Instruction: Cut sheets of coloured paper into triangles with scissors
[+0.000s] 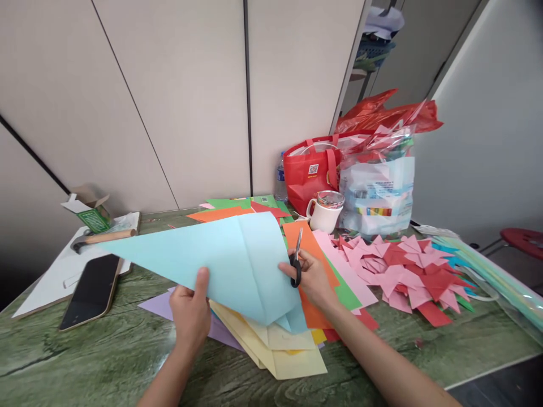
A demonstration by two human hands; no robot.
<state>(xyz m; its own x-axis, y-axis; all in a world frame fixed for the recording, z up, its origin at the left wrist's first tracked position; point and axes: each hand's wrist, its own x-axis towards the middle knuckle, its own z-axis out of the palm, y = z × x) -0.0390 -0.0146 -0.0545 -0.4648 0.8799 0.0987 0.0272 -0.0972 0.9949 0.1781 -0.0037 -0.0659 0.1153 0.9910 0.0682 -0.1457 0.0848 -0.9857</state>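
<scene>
A large light-blue sheet of paper (220, 249), creased and tapering to a point at the left, is held up above the table. My left hand (190, 311) is closed on its lower edge, thumb on top. Black-handled scissors (296, 263) hang on the fingers of my right hand (309, 277), blades pointing up. That hand's fingers also touch the right edge of the blue sheet. Beneath lie cream papers (292, 362), a purple paper (156, 305) and orange paper (314, 311). Part of this pile is hidden by the blue sheet.
Pink and red folded paper pieces (399, 271) are heaped at the right. Behind them stand a white mug (326, 213), a red bag (307, 175) and a clear plastic bag (377, 198). A phone (91, 291), a hammer (106, 237) and a green box (94, 217) lie left.
</scene>
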